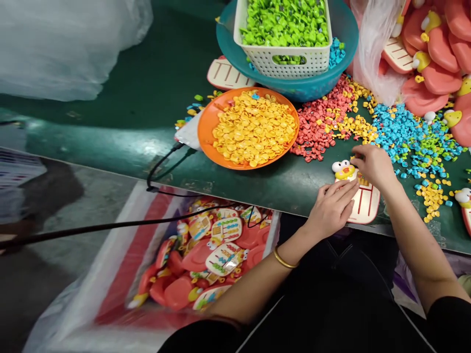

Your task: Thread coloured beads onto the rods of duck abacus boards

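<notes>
A cream toy abacus board with a yellow duck head [364,198] lies at the near edge of the green table [140,113]. My left hand [333,208] rests on the board's left side, fingers stretched flat along it. My right hand [373,164] sits at the board's top, fingers curled and pinched together over it; what they pinch is hidden. Loose piles of red beads [318,125], yellow beads [355,125] and blue beads [405,132] lie just beyond my hands.
An orange plate [206,122] of yellow beads, a teal basin [342,29] holding a white basket [294,59] of green beads. Pink toy shells [437,49] are piled at the right. A bag of finished toys [213,250] sits below the table edge, with black cables [110,225] across it.
</notes>
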Demonstrator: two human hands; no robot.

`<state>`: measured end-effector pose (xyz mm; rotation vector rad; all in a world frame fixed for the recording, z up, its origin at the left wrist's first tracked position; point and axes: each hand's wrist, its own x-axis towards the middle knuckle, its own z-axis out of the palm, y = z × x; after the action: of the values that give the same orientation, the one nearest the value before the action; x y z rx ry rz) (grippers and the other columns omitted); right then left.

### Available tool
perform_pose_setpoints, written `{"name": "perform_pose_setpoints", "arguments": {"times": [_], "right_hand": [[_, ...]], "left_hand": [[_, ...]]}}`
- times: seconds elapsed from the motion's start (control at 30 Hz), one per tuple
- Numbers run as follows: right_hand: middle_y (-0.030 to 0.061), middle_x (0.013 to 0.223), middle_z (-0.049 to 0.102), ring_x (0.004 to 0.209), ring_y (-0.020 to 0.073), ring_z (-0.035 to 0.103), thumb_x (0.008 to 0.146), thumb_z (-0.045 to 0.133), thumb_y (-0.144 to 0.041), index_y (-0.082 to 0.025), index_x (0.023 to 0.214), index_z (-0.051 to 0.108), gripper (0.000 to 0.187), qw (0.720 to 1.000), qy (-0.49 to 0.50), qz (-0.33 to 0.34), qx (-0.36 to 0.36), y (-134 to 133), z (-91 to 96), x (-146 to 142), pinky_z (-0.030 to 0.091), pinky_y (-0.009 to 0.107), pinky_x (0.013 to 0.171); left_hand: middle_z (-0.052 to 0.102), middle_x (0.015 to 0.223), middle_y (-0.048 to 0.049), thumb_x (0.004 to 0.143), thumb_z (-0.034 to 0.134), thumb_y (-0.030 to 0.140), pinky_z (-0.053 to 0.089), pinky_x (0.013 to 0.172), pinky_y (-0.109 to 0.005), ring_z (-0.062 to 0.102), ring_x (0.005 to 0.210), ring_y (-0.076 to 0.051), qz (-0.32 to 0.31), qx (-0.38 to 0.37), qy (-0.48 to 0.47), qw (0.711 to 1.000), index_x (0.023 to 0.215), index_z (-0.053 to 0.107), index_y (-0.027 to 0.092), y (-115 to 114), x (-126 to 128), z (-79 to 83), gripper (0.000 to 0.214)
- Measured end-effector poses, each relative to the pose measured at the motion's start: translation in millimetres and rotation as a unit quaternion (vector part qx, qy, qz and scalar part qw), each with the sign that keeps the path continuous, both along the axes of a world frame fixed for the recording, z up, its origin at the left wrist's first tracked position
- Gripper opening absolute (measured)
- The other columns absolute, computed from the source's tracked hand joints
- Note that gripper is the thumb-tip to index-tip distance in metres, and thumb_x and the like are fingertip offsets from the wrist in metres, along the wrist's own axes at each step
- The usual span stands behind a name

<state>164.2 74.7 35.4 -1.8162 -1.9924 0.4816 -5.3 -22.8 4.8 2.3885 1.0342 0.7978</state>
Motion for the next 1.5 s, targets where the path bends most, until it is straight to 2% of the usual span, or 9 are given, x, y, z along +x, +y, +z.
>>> {"name": "perform_pose_setpoints", "arguments": {"times": [0.13,0.33,0.43,0.6,0.8,0.9,1.03,1.33,1.5], "right_hand": [[0.0075,0.082,0.07,0.088,0.024,0.059,0.084,0.057,-0.017,-0.021,0.077,0.072,0.017,0.999,0.001,0.043,0.021,-18,2.2,13,0.045,0.037,0.081],[0.0055,0.089,0.067,0.079,0.0204,0.059,0.087,0.058,-0.024,-0.02,0.095,0.071,0.016,0.995,0.088,-0.039,0.032,-55,16.4,40,0.047,0.035,0.076],[0.0093,0.099,0.068,0.094,0.0249,0.06,0.087,0.061,-0.025,-0.021,0.102,0.073,0.019,0.998,0.029,-0.016,0.059,-42,7.2,24,0.047,0.038,0.084],[0.0127,0.086,0.068,0.095,0.0287,0.06,0.086,0.06,-0.017,-0.018,0.079,0.073,0.015,0.995,-0.097,0.008,-0.007,-4,0.9,-7,0.046,0.037,0.079],[0.0075,0.098,0.071,0.091,0.0222,0.064,0.093,0.054,-0.029,-0.021,0.096,0.072,0.02,0.99,0.116,-0.054,0.058,-56,15.3,32,0.048,0.034,0.078],[0.0068,0.093,0.066,0.083,0.0201,0.061,0.088,0.059,-0.032,-0.021,0.089,0.073,0.018,0.98,0.165,-0.108,0.04,-83,7.0,39,0.048,0.032,0.069],[0.0043,0.085,0.061,0.075,0.0178,0.058,0.086,0.059,-0.029,-0.02,0.086,0.072,0.015,0.969,0.184,-0.157,0.055,-89,-7.8,30,0.049,0.032,0.067],[0.0071,0.096,0.061,0.092,0.0211,0.06,0.097,0.051,-0.032,-0.027,0.109,0.075,0.028,0.992,0.059,-0.054,0.102,-102,-15.3,41,0.052,0.036,0.08],[0.0074,0.094,0.061,0.09,0.0212,0.06,0.096,0.051,-0.027,-0.025,0.105,0.077,0.027,0.993,0.045,-0.021,0.11,-103,-16.9,43,0.053,0.035,0.079]], "left_hand": [[0.063,0.129,-0.0129,0.101,0.044,0.033,0.04,0.102,-0.041,0.052,0.124,-0.027,0.026,-0.013,-0.014,0.999,0.137,0.054,0.016,-1,-1,0.2,0.041],[0.061,0.125,-0.0126,0.095,0.056,0.047,0.042,0.101,-0.042,0.052,0.12,-0.028,0.031,-0.021,-0.013,0.999,0.129,0.058,0.016,-1,0,0.3,0.046],[0.061,0.124,-0.0129,0.092,0.059,0.05,0.042,0.101,-0.042,0.052,0.12,-0.029,0.039,-0.015,-0.009,0.999,0.128,0.058,0.016,-2,2,0.4,0.049],[0.061,0.123,-0.0116,0.091,0.06,0.046,0.042,0.102,-0.043,0.053,0.118,-0.028,0.035,-0.018,-0.009,0.999,0.122,0.06,0.018,-2,2,-0.7,0.042],[0.061,0.123,-0.0103,0.088,0.065,0.044,0.042,0.1,-0.042,0.052,0.118,-0.028,0.034,-0.029,-0.014,0.999,0.123,0.06,0.019,-2,0,-0.8,0.043],[0.062,0.121,-0.0103,0.086,0.068,0.043,0.042,0.098,-0.042,0.052,0.118,-0.028,0.038,-0.026,-0.021,0.999,0.12,0.061,0.018,0,0,-0.6,0.042],[0.063,0.122,-0.0104,0.086,0.068,0.043,0.043,0.098,-0.043,0.052,0.118,-0.028,0.041,-0.029,-0.023,0.998,0.115,0.06,0.019,0,1,-1.1,0.039],[0.062,0.122,-0.0101,0.082,0.072,0.042,0.044,0.099,-0.043,0.054,0.118,-0.028,0.052,-0.04,-0.036,0.997,0.111,0.056,0.02,-1,3,-2.6,0.039],[0.062,0.122,-0.0105,0.083,0.071,0.042,0.044,0.101,-0.044,0.053,0.118,-0.028,0.055,-0.034,-0.045,0.997,0.11,0.054,0.019,-2,4,-4.1,0.039]]}}
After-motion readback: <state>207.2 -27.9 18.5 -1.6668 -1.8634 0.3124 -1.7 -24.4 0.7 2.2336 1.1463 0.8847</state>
